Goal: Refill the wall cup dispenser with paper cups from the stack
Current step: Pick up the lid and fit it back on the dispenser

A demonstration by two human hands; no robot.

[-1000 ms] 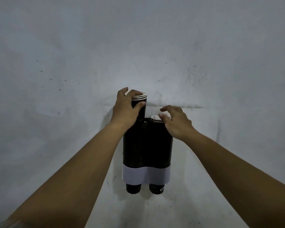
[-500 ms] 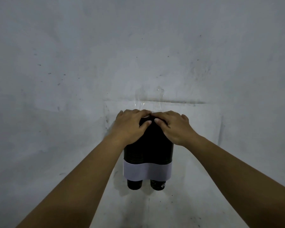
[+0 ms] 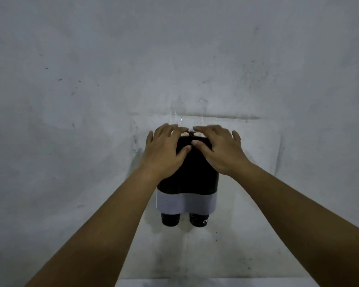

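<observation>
A wall cup dispenser hangs on the grey wall: two clear tubes side by side with a white band across the lower part. Both tubes are packed with black paper cups. One cup bottom pokes out under the left tube and another under the right. My left hand lies over the top of the left stack with its fingers spread and nearly straight. My right hand lies over the top of the right stack the same way. White cup rims show between the fingertips.
The wall is bare grey plaster with small dark marks. A strip of clear tape sits just above the dispenser. A pale edge shows at the bottom of the view.
The left stack stood above the tube with my left hand gripping it. Both hands pushed the cups down level with the tube tops, and now their fingers have spread and loosened.
</observation>
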